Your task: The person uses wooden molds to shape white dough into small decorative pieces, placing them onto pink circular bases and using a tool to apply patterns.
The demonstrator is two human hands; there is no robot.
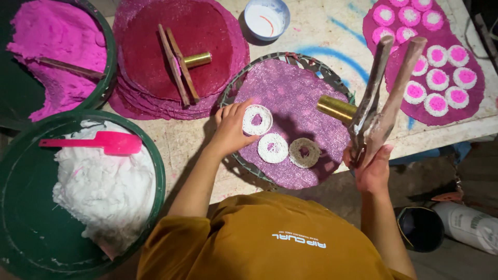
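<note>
The left hand [231,132] is pinching a white lacy ring [257,120] at its edge, its fingers [239,110] curling narrowly around the rim, and is holding it just above a purple mesh mat [295,93] lying on a round wire tray [231,93] on the desk [321,31]; two more white rings [273,148] are lying on the mat just beside it; the right hand [371,168] is gripping a wooden-handled press [381,98] with a brass tube [336,108], fingers wrapping tightly about the two handles at their joined end; a second press [179,65] is resting on a stack of dark pink mats [176,31]; finished rings with pink centres [438,78] are sitting on another mat at the far right; a green tub of white dough [104,181] is holding a pink spatula [104,142], near a tub of pink dough [57,41].
</note>
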